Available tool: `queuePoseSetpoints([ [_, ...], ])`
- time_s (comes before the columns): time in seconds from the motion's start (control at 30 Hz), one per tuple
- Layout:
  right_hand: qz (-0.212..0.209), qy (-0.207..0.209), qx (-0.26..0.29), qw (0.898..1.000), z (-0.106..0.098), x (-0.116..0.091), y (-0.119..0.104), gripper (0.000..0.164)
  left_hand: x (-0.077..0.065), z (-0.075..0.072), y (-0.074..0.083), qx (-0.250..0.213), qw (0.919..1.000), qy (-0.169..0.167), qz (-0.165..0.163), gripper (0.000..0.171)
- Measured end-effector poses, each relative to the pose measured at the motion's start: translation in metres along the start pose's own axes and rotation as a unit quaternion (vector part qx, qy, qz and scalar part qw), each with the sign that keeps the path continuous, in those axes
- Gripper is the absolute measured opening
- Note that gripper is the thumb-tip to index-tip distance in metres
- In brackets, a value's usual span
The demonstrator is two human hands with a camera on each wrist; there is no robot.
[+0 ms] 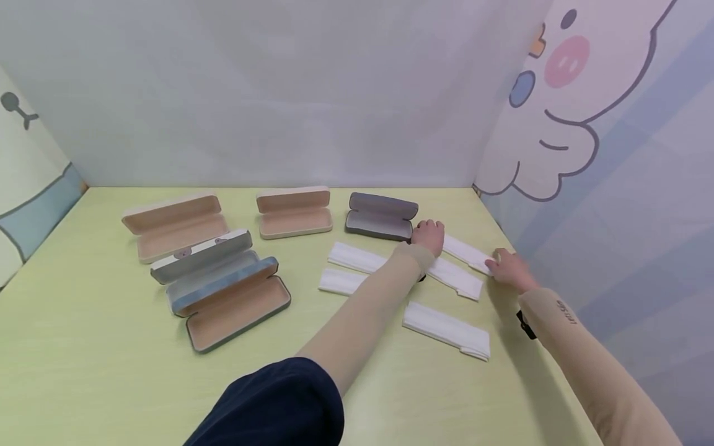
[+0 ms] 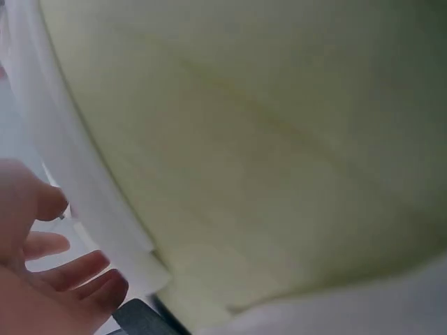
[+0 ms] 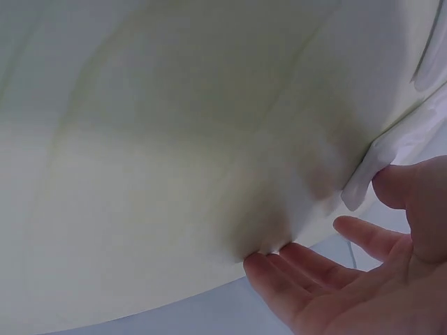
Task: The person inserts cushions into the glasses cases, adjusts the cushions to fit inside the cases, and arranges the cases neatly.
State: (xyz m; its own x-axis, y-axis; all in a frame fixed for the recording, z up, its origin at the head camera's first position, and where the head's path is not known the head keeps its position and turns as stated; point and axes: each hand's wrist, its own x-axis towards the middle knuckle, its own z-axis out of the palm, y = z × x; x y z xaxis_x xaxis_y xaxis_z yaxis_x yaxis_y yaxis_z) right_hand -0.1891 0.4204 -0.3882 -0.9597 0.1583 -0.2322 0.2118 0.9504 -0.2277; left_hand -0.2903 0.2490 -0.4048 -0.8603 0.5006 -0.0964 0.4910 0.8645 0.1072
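A folded white cloth lies at the table's right side with a hand at each end. My left hand is at its far end, beside the open dark grey glasses case; in the left wrist view its fingers are slightly bent and spread apart. At the near end is my right hand. Its thumb touches the cloth's end in the right wrist view, while the fingers extend to the table. More folded white cloths lie nearby, some partly hidden by my left forearm.
Several open glasses cases stand on the left: a pink-lined one, a grey one, a blue one with tan lining and a cream one. Walls with cartoon figures border the yellow-green table.
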Motion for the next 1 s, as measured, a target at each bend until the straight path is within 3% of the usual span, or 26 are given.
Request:
queuePoseSetpoints([
  [0.2,-0.015,0.024,-0.034,0.999,0.003,0.0,0.001,0.049,0.004,0.003,0.004,0.022,0.9995,-0.021,-0.003,0.039],
  [0.37,-0.011,0.064,-0.011,0.998,0.004,-0.003,-0.002,0.043,0.007,0.005,0.006,0.005,0.9995,-0.03,-0.004,0.035],
  [0.77,0.034,0.089,0.017,0.995,0.001,-0.006,-0.009,0.034,0.012,0.0,0.009,-0.087,0.9962,0.002,-0.007,0.024],
  [1.0,0.027,0.094,0.017,0.995,0.002,-0.008,-0.012,0.031,0.01,0.002,0.008,-0.084,0.9963,0.015,-0.009,0.026],
])
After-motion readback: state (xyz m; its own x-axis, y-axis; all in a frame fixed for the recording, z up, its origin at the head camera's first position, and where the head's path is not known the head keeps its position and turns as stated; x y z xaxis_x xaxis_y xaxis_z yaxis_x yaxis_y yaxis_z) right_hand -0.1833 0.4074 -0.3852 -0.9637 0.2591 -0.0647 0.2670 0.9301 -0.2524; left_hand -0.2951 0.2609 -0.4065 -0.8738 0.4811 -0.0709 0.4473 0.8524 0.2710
